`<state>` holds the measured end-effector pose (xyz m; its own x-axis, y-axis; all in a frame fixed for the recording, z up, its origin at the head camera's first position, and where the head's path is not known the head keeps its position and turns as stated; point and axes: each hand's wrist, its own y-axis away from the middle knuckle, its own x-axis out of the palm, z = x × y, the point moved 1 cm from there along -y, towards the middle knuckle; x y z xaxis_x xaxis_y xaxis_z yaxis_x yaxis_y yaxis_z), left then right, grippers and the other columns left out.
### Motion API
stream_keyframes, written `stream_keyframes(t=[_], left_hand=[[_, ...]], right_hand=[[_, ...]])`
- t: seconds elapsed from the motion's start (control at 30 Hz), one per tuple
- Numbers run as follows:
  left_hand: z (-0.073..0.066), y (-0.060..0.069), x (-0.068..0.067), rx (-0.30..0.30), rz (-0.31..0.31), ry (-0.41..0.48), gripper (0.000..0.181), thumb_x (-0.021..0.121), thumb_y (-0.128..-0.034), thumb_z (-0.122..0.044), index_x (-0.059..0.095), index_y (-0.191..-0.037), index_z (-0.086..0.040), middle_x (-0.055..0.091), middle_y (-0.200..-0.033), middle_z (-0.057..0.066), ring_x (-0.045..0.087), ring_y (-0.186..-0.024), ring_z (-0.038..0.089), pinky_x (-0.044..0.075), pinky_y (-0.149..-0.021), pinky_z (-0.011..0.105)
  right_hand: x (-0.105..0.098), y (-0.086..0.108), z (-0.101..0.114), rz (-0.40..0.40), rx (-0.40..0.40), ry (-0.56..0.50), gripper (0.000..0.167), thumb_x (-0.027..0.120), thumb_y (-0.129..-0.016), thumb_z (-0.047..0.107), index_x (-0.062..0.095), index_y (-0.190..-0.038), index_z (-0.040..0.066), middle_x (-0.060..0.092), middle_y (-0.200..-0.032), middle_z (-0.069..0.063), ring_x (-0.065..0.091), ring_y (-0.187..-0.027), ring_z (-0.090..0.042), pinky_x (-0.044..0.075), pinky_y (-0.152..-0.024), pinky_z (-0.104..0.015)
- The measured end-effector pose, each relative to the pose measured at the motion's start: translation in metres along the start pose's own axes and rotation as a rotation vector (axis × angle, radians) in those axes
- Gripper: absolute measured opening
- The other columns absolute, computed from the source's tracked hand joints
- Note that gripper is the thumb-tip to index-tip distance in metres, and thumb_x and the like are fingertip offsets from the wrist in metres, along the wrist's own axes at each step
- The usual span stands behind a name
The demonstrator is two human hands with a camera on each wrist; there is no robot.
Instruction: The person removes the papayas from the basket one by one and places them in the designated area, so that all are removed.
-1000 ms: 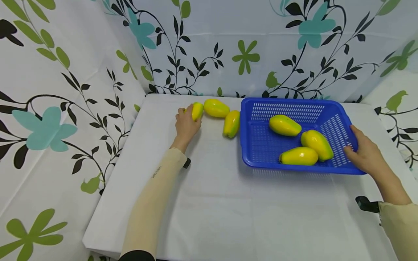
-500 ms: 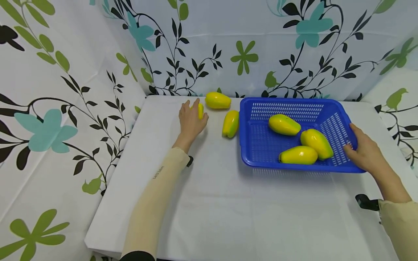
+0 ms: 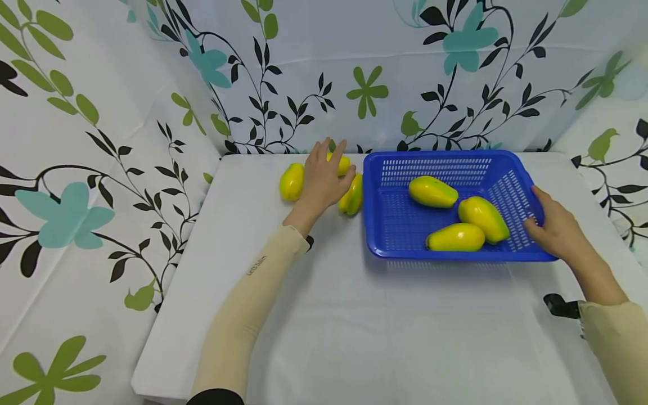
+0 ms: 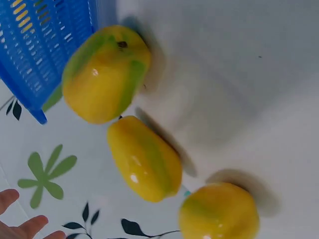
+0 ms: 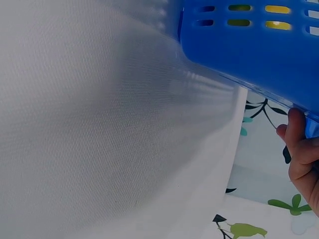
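Observation:
My left hand [image 3: 324, 177] reaches over the table with fingers spread and holds nothing; in the left wrist view its fingertips [image 4: 30, 226] stay apart from the fruits. Three glossy yellow-green fruits, shaped like papayas or mangoes, lie around it: one to the left [image 3: 291, 182], one behind [image 3: 344, 165] partly hidden by the fingers, and one to the right [image 3: 353, 196] beside the basket. My right hand [image 3: 559, 228] grips the right rim of a blue plastic basket [image 3: 400, 225], thumb inside. Three similar fruits [image 3: 432, 192] lie in the basket.
A white cloth covers the table [image 3: 329, 332], whose left edge slants toward the front. A patterned curtain [image 3: 304, 56] with leaves and flowers hangs behind and at both sides. In the right wrist view the basket's slotted wall [image 5: 239, 50] fills the upper right.
My left hand has let go of the leftmost fruit and moved right, toward the other two loose fruits. The right hand keeps its hold on the basket. The head view has shifted slightly.

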<state>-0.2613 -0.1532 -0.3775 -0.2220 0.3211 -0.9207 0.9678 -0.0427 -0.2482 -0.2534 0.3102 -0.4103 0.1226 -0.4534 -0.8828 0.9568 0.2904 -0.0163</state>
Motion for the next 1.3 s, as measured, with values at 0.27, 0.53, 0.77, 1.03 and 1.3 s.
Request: stream_keyframes(t=[0.27, 0.53, 0.77, 1.03, 1.3], left_hand=[[-0.023, -0.004, 0.004, 0.101, 0.039, -0.067, 0.064, 0.045, -0.0996, -0.047, 0.031, -0.155, -0.020, 0.023, -0.159, 0.018, 0.020, -0.145, 0.042, 0.021, -0.116, 0.054], [-0.049, -0.014, 0.004, 0.162, 0.123, -0.137, 0.066, 0.042, -0.0998, -0.050, 0.024, -0.158, -0.025, 0.018, -0.162, 0.015, 0.014, -0.148, 0.038, 0.015, -0.118, 0.051], [-0.070, -0.020, 0.010, 0.238, 0.141, -0.162, 0.066, 0.042, -0.0994, -0.051, 0.025, -0.157, -0.026, 0.019, -0.161, 0.014, 0.016, -0.147, 0.038, 0.016, -0.118, 0.051], [-0.093, -0.022, 0.013, 0.332, 0.157, -0.189, 0.065, 0.042, -0.0998, -0.052, 0.025, -0.157, -0.027, 0.023, -0.160, 0.013, 0.020, -0.146, 0.039, 0.020, -0.117, 0.050], [-0.117, -0.026, 0.022, 0.338, 0.302, -0.172, 0.066, 0.041, -0.1002, -0.054, 0.021, -0.158, -0.031, 0.021, -0.161, 0.009, 0.018, -0.147, 0.035, 0.021, -0.117, 0.049]], right_hand=[[0.002, -0.003, 0.002, -0.020, -0.032, 0.000, 0.074, 0.048, -0.091, 0.004, 0.009, -0.152, -0.012, 0.032, -0.132, -0.050, 0.037, -0.112, -0.068, 0.030, -0.092, -0.077], [0.000, -0.006, 0.000, -0.012, -0.019, -0.002, 0.074, 0.048, -0.092, 0.004, 0.007, -0.152, -0.011, 0.030, -0.135, -0.049, 0.036, -0.116, -0.067, 0.029, -0.094, -0.076], [-0.001, -0.007, 0.002, -0.006, -0.017, -0.018, 0.074, 0.047, -0.091, 0.005, 0.008, -0.152, -0.011, 0.030, -0.136, -0.048, 0.034, -0.118, -0.066, 0.027, -0.096, -0.076], [0.001, -0.006, 0.000, -0.024, -0.017, -0.029, 0.073, 0.048, -0.092, 0.005, 0.009, -0.152, -0.011, 0.032, -0.134, -0.049, 0.036, -0.116, -0.066, 0.028, -0.095, -0.077], [0.001, -0.002, -0.002, -0.032, 0.005, -0.027, 0.073, 0.048, -0.092, 0.005, 0.010, -0.152, -0.011, 0.032, -0.135, -0.048, 0.036, -0.117, -0.067, 0.029, -0.095, -0.076]])
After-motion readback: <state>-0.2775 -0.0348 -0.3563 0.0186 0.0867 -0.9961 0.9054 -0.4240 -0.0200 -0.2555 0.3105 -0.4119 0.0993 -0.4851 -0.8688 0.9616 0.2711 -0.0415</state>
